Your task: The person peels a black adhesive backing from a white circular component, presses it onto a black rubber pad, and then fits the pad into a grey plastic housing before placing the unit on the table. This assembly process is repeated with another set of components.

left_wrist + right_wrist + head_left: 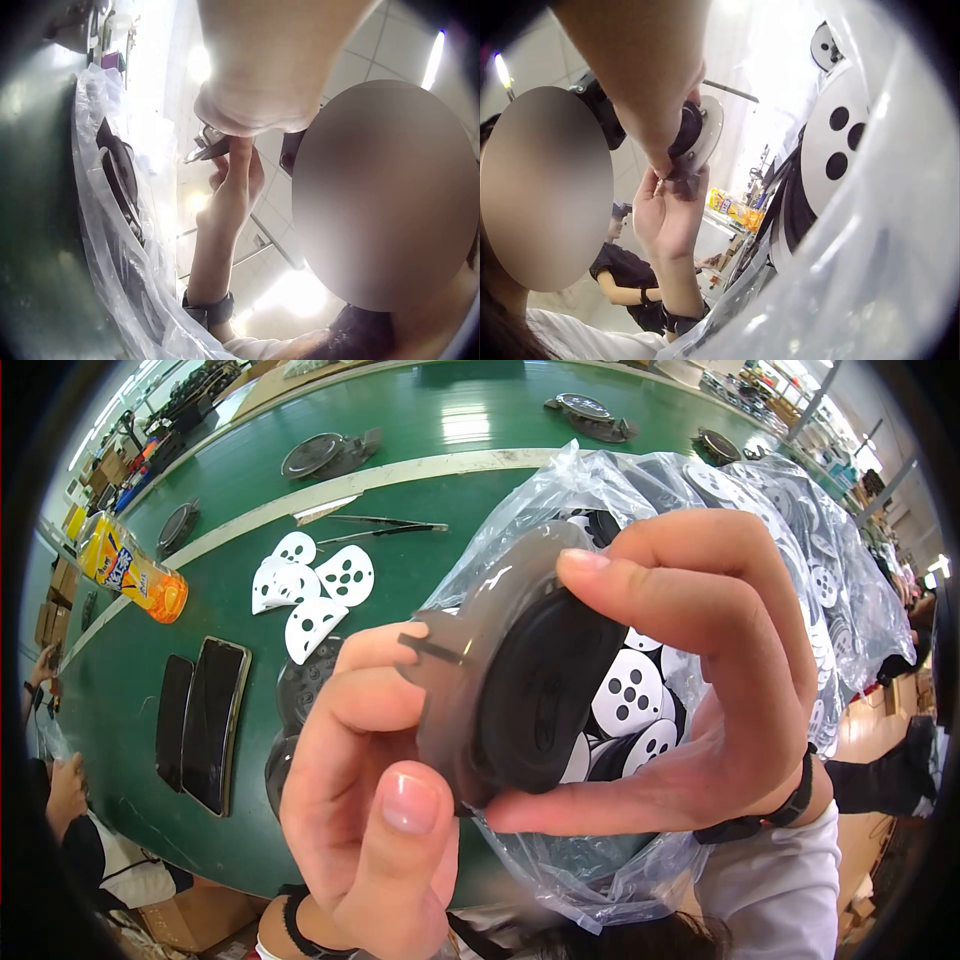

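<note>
Held up close to the head camera is a smoky translucent plastic cover (450, 690) with a round black part (545, 690) set against it, both tilted. My left hand (390, 870) grips the cover's left side, fingers curled behind it and thumb in front. From the other side, my right hand (770, 690) pinches the piece by its edges, index finger on top and thumb below. In the right wrist view, the cover (705, 139) shows its pale rim between both hands. The left wrist view shows the piece mostly hidden behind the left hand (259, 105).
A clear plastic bag (580, 480) of black parts and white discs with holes lies behind the right hand. Left of it are white perforated pieces (347, 575), tweezers (390, 523), two phones (217, 725) and an orange drink bottle (130, 570). Dark round parts (320, 455) sit farther back.
</note>
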The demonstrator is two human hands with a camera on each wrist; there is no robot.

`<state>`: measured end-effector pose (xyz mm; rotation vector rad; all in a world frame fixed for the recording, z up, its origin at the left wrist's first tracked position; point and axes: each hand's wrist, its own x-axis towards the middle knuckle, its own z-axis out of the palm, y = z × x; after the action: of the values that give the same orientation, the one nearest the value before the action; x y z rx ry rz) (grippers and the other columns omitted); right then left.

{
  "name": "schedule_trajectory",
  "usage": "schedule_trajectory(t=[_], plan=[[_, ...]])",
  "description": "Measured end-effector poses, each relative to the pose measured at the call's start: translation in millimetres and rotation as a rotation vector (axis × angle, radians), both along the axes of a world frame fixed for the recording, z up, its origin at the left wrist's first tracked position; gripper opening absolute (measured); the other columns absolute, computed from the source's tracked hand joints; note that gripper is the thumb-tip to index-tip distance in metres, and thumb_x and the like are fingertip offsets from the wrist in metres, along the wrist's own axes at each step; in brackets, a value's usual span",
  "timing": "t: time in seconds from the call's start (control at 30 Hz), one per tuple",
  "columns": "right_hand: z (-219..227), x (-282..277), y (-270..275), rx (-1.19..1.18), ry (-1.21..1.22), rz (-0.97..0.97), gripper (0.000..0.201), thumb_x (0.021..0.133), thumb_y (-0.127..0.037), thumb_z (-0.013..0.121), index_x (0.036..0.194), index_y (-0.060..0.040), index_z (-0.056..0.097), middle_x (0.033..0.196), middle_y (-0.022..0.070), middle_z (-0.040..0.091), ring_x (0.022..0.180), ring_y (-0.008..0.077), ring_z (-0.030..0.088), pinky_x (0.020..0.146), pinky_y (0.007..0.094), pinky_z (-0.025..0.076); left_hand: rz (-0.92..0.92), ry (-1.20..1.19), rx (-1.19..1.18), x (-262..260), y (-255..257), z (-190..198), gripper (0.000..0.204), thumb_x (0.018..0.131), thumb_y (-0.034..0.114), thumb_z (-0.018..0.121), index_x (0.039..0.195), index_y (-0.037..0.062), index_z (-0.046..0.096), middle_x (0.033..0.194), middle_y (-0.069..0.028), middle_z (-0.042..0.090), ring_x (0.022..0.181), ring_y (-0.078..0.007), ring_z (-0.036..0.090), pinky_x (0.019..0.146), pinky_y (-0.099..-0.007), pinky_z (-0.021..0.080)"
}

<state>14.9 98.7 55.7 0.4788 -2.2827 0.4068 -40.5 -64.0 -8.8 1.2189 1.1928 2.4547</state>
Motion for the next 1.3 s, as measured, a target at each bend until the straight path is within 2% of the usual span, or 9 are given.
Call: schedule_trajectory(t=[0.23,0.3,0.73,0.83,0.9,0.97,1.03,1.13,1.3], plan=[[-1,0,0,0.022,0.013,-0.007,0.090,0.034,-0.043,0.088,0.104,0.0032,0.057,0.087,0.0129,0.054,0.073,0.0189,0.054,0.057,0.0261,0.043,0.027,0.020,0.004,4,-6,-3,0.054,0.094,0.028,0.038,0.130,-0.0102,0.025,0.127,-0.0230,0.042,0.117,-0.0306,0.046,0.099,-0.0414,0.036],[-1,-1,0,0.029,0.016,-0.009,0.091,0.033,-0.044,0.087,0.105,0.0034,0.057,0.087,0.0131,0.054,0.073,0.0191,0.054,0.057,0.0261,0.044,0.129,-0.291,-0.106,16,-7,13,0.055,0.094,0.028,0.038,0.131,-0.0103,0.023,0.128,-0.0229,0.041,0.118,-0.0314,0.045,0.100,-0.0427,0.036],[1,2,8,0.144,-0.045,-0.043,0.100,0.039,-0.055,0.083,0.112,0.0042,0.052,0.094,0.0108,0.053,0.074,0.0165,0.052,0.058,0.0247,0.040,0.160,-0.284,-0.226,16,-6,18,0.053,0.095,0.027,0.034,0.132,-0.0091,0.023,0.127,-0.0215,0.043,0.117,-0.0307,0.046,0.098,-0.0422,0.038],[-7,0,33,0.036,0.022,-0.023,0.102,0.046,-0.063,0.077,0.116,0.0052,0.048,0.097,0.0096,0.053,0.075,0.0156,0.052,0.062,0.0247,0.041,0.251,-0.419,-0.059,10,-1,16,0.050,0.094,0.026,0.033,0.130,-0.0088,0.028,0.124,-0.0211,0.045,0.115,-0.0295,0.047,0.097,-0.0417,0.038],[-4,-7,34,-0.038,0.066,-0.010,0.103,0.052,-0.068,0.073,0.119,0.0058,0.046,0.099,0.0087,0.053,0.076,0.0151,0.052,0.064,0.0247,0.041,0.077,0.002,-0.044,-5,-1,5,0.048,0.094,0.026,0.032,0.128,-0.0081,0.033,0.122,-0.0202,0.047,0.113,-0.0278,0.049,0.097,-0.0406,0.038],[-4,-2,3,-0.707,-0.289,-0.107,0.094,0.069,-0.067,0.060,0.122,0.0079,0.042,0.102,0.0091,0.055,0.078,0.0127,0.053,0.070,0.0254,0.042,0.101,0.078,-0.115,-7,-5,10,0.048,0.094,0.028,0.032,0.126,-0.0073,0.035,0.121,-0.0182,0.049,0.111,-0.0251,0.050,0.096,-0.0379,0.038],[-16,-3,10,-1.027,-0.511,0.238,0.069,0.080,-0.051,0.059,0.116,0.0073,0.048,0.091,0.0067,0.059,0.077,0.0095,0.054,0.070,0.0220,0.042,-0.116,-0.413,-0.126,-5,-10,24,0.048,0.094,0.030,0.032,0.125,-0.0065,0.036,0.120,-0.0163,0.049,0.111,-0.0223,0.049,0.095,-0.0353,0.038],[-13,-4,15,-1.134,-0.806,0.321,0.042,0.088,-0.032,0.055,0.106,0.0057,0.055,0.084,0.0036,0.060,0.076,0.0069,0.054,0.070,0.0196,0.042,-0.153,-0.476,-0.186,-15,-8,24,0.052,0.093,0.035,0.034,0.126,-0.0057,0.036,0.121,-0.0150,0.049,0.113,-0.0208,0.048,0.095,-0.0343,0.037],[-16,-4,15,-1.151,-0.708,0.302,0.027,0.090,-0.020,0.053,0.100,0.0044,0.058,0.086,0.0029,0.060,0.077,0.0052,0.053,0.068,0.0186,0.041,-0.177,-0.429,-0.323,-18,-4,22,0.055,0.089,0.034,0.047,0.126,-0.0056,0.037,0.122,-0.0161,0.049,0.114,-0.0223,0.048,0.096,-0.0349,0.038]])
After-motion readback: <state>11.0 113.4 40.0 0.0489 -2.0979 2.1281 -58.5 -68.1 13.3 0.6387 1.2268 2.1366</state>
